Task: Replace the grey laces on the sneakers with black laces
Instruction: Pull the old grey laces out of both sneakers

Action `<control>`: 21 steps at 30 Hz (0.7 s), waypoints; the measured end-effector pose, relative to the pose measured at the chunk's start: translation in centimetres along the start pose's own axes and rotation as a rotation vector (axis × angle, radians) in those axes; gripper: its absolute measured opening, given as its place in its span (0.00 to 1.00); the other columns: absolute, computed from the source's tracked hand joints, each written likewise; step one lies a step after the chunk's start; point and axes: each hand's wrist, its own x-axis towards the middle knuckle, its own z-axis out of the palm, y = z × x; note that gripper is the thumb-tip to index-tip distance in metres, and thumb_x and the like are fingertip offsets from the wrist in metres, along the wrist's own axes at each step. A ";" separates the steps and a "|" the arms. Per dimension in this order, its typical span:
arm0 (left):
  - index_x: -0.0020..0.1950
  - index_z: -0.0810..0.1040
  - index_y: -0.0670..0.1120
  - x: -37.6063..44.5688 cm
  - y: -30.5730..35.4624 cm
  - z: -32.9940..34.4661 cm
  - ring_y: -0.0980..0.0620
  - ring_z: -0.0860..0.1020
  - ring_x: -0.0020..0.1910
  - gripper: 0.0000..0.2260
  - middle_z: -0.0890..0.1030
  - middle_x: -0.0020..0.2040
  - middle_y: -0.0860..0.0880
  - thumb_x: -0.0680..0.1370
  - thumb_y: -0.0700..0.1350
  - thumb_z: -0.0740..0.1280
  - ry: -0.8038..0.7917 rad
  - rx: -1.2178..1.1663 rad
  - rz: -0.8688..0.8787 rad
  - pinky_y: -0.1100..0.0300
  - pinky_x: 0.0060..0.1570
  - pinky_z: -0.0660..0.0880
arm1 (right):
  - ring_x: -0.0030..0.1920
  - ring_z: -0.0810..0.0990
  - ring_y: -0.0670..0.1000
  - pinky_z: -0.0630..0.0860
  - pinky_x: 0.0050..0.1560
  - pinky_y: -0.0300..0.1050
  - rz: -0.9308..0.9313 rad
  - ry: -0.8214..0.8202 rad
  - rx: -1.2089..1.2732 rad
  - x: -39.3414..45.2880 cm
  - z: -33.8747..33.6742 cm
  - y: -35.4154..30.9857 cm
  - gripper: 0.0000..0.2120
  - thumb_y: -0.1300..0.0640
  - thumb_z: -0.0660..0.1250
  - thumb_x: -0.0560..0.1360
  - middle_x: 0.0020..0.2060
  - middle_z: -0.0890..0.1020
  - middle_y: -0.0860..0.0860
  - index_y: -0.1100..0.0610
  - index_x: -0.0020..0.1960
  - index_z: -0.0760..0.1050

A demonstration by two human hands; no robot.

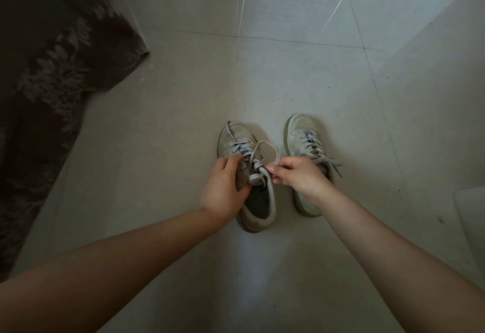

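Observation:
Two pale sneakers stand on the tiled floor, toes pointing away from me. My left hand (224, 187) grips the tongue and side of the left sneaker (258, 201). My right hand (294, 174) pinches a loop of that shoe's grey lace (265, 149), which arches up loose above the eyelets. One end of this lace lies over the toe. The right sneaker (304, 135) sits beside it with its grey lace (328, 160) still tied in a bow, partly hidden behind my right wrist. No black laces are in view.
A dark patterned fabric (44, 83), a rug or bedspread, covers the left side. A pale flat object (472, 217) shows at the right edge. Glossy grey floor tiles (262, 70) stretch around the shoes.

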 end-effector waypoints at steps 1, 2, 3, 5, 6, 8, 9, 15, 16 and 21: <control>0.70 0.67 0.49 0.1 0.0 -0.1 0.45 0.73 0.59 0.28 0.70 0.62 0.46 0.71 0.44 0.70 -0.011 0.002 0.003 0.51 0.54 0.74 | 0.40 0.81 0.48 0.81 0.48 0.41 -0.032 0.023 0.013 -0.1 -0.1 -0.2 0.06 0.63 0.66 0.76 0.39 0.82 0.52 0.56 0.42 0.79; 0.70 0.67 0.48 0.2 -0.1 -0.1 0.44 0.73 0.59 0.28 0.70 0.62 0.46 0.71 0.42 0.70 -0.020 0.002 0.001 0.51 0.54 0.74 | 0.40 0.82 0.48 0.81 0.46 0.40 -0.063 0.064 0.057 -0.1 -0.4 -0.5 0.07 0.64 0.65 0.77 0.39 0.82 0.52 0.57 0.42 0.78; 0.70 0.67 0.48 0.1 -0.2 -0.3 0.44 0.73 0.59 0.28 0.70 0.61 0.46 0.70 0.40 0.69 -0.023 -0.006 -0.004 0.52 0.53 0.74 | 0.40 0.82 0.49 0.81 0.43 0.39 -0.083 0.118 0.135 0.0 -0.9 -1.0 0.07 0.65 0.64 0.78 0.40 0.82 0.53 0.58 0.42 0.77; 0.70 0.67 0.49 -0.2 -0.4 -0.5 0.44 0.73 0.57 0.28 0.71 0.59 0.46 0.70 0.39 0.68 -0.010 -0.046 -0.013 0.52 0.53 0.74 | 0.40 0.83 0.50 0.81 0.41 0.39 -0.079 0.218 0.294 0.0 -2.2 -1.9 0.07 0.65 0.63 0.78 0.42 0.81 0.54 0.59 0.42 0.76; 0.70 0.67 0.49 -0.4 -0.5 -0.6 0.45 0.74 0.57 0.28 0.71 0.58 0.46 0.70 0.39 0.68 -0.002 -0.071 -0.015 0.52 0.53 0.74 | 0.40 0.82 0.51 0.81 0.41 0.39 -0.061 0.228 0.326 -0.1 -2.6 -2.2 0.06 0.65 0.63 0.78 0.43 0.81 0.55 0.59 0.43 0.76; 0.70 0.68 0.49 -0.5 -0.6 -0.7 0.46 0.74 0.54 0.29 0.72 0.54 0.48 0.70 0.39 0.68 0.004 -0.096 -0.019 0.53 0.51 0.74 | 0.42 0.82 0.51 0.81 0.42 0.39 0.004 0.133 0.285 -0.6 -2.3 -2.0 0.03 0.64 0.65 0.77 0.46 0.82 0.55 0.59 0.46 0.76; 0.70 0.68 0.49 -0.5 -0.7 -0.8 0.47 0.74 0.53 0.29 0.72 0.52 0.49 0.70 0.39 0.69 0.006 -0.100 -0.022 0.55 0.50 0.74 | 0.43 0.82 0.50 0.81 0.42 0.38 0.042 0.066 0.224 -0.9 -1.6 -1.6 0.02 0.63 0.66 0.76 0.47 0.82 0.55 0.59 0.48 0.77; 0.66 0.70 0.48 -0.7 -1.0 -1.3 0.51 0.75 0.48 0.26 0.73 0.49 0.52 0.68 0.39 0.70 0.025 -0.106 -0.051 0.59 0.45 0.71 | 0.38 0.79 0.48 0.79 0.41 0.35 0.005 0.042 -0.006 -1.9 1.6 0.3 0.03 0.64 0.68 0.75 0.40 0.81 0.54 0.61 0.49 0.79; 0.63 0.71 0.48 -0.9 -1.2 -1.4 0.51 0.75 0.47 0.24 0.73 0.49 0.52 0.68 0.39 0.70 0.027 -0.105 -0.051 0.60 0.44 0.71 | 0.39 0.80 0.48 0.79 0.41 0.36 -0.006 0.049 -0.001 -1.9 1.5 0.3 0.03 0.64 0.67 0.76 0.40 0.81 0.54 0.60 0.48 0.79; 0.58 0.75 0.47 -1.3 -1.3 -2.0 0.56 0.74 0.45 0.18 0.73 0.49 0.52 0.69 0.39 0.70 0.043 -0.091 -0.041 0.64 0.43 0.69 | 0.42 0.83 0.51 0.82 0.39 0.42 0.026 0.142 0.391 -2.3 -0.1 -0.6 0.04 0.66 0.61 0.79 0.43 0.80 0.57 0.61 0.47 0.74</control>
